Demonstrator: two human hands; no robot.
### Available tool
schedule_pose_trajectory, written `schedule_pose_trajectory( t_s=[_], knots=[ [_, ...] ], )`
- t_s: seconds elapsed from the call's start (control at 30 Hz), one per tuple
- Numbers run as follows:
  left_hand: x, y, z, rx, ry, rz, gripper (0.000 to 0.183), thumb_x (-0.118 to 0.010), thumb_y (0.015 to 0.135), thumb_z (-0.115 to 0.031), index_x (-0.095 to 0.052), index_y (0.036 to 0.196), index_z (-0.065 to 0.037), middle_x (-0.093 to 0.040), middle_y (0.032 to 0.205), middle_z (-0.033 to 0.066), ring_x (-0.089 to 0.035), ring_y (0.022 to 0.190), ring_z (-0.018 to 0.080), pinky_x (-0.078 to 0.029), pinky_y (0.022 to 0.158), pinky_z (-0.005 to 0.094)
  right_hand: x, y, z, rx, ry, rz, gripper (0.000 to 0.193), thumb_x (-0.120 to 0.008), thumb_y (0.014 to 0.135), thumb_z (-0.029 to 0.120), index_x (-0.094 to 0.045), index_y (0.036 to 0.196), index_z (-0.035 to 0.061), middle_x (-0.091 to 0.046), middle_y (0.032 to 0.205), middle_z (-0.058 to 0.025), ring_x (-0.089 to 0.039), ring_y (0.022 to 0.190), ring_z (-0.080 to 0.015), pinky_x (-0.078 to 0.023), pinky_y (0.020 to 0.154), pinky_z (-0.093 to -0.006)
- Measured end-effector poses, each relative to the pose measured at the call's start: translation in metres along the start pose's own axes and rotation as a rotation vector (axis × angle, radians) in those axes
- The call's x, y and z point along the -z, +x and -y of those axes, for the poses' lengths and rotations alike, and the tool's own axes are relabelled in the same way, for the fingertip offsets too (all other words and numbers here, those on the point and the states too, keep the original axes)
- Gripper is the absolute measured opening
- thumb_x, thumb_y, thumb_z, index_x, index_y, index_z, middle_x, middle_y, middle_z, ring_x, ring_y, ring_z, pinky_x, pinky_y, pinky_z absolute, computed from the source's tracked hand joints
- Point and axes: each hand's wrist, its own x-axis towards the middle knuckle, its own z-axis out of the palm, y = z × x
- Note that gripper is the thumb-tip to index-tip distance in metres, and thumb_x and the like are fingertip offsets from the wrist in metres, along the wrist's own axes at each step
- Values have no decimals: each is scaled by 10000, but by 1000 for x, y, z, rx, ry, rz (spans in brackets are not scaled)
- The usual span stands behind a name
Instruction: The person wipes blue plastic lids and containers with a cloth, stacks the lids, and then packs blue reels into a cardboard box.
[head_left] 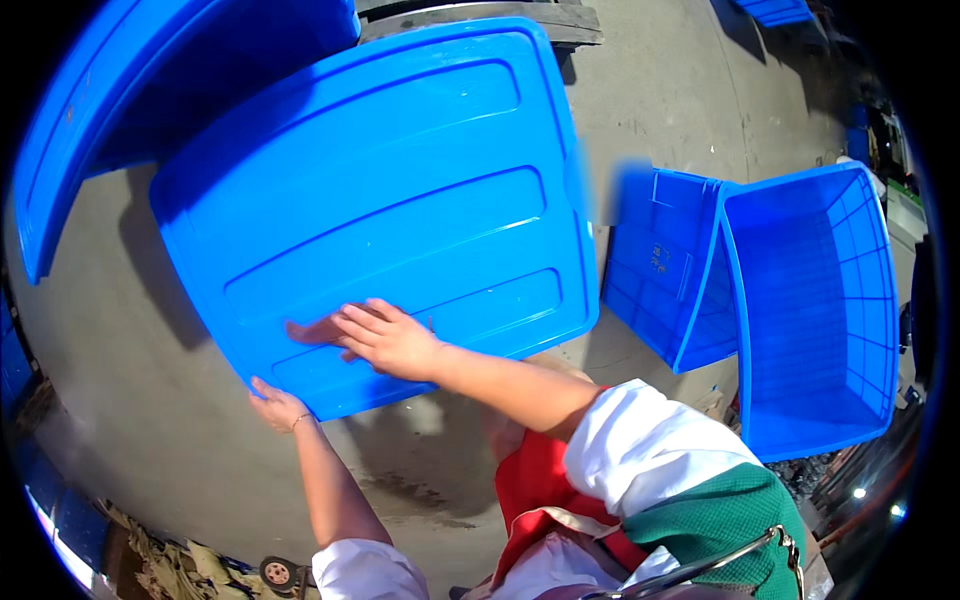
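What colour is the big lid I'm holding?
Bright blue lid, with raised ribs; clearest in the head view.

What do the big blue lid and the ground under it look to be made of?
Blue lid: moulded plastic, likely; smooth, slightly glossy, with pressed ribs and sun glare. Ground: concrete, apparently; grey, matt, rough, with stains.

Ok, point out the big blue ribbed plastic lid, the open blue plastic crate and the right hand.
big blue ribbed plastic lid (pixel 400 190): head view, middle panel.
open blue plastic crate (pixel 815 300): head view, inner wall.
right hand (pixel 385 338): head view, back of hand.
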Motion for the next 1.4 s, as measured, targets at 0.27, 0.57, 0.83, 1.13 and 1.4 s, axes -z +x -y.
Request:
schedule_pose_trajectory(
  t_s=[0.27,0.57,0.83,1.13,1.4],
  knots=[
    [53,-7,-5,-93,137,99,458,-481,862,-449,-606,857,-7,-607,769,234,-569,681,408,-436,596,466,145,-204,-110,-633,-72,-95,455,-593,630,98,-509,1076,70,-502,1149,-132,-477,1041,-322,-382,866,-439],
    [140,-31,-38,-151,264,210,410,-517,836,-432,-617,842,-35,-611,743,227,-586,702,398,-444,628,479,104,-284,-124,-1456,986,-319,214,-537,736,84,-566,934,5,-593,896,-71,-548,851,-162,-427,779,-286],
    [173,-39,-50,-149,145,137,488,-559,800,-474,-563,835,13,-605,794,225,-583,755,381,-453,678,445,151,-273,-119,-1371,692,-243,182,-537,739,101,-584,887,6,-601,808,-88,-564,755,-166,-440,714,-277],
    [308,-93,-86,-232,-461,205,280,-695,747,-163,-478,812,2,-576,745,76,-527,682,139,-447,640,293,154,-304,-116,-1587,1204,-394,164,-515,684,16,-604,821,14,-579,772,-47,-544,745,-152,-430,697,-271],
    [359,-37,-72,-339,-732,48,239,-636,789,-106,-464,915,2,-525,809,52,-479,752,116,-420,703,272,225,-220,-60,-1298,1233,-691,348,-440,674,-5,-554,1003,0,-542,811,-39,-513,745,-145,-413,696,-250]
  ],
)
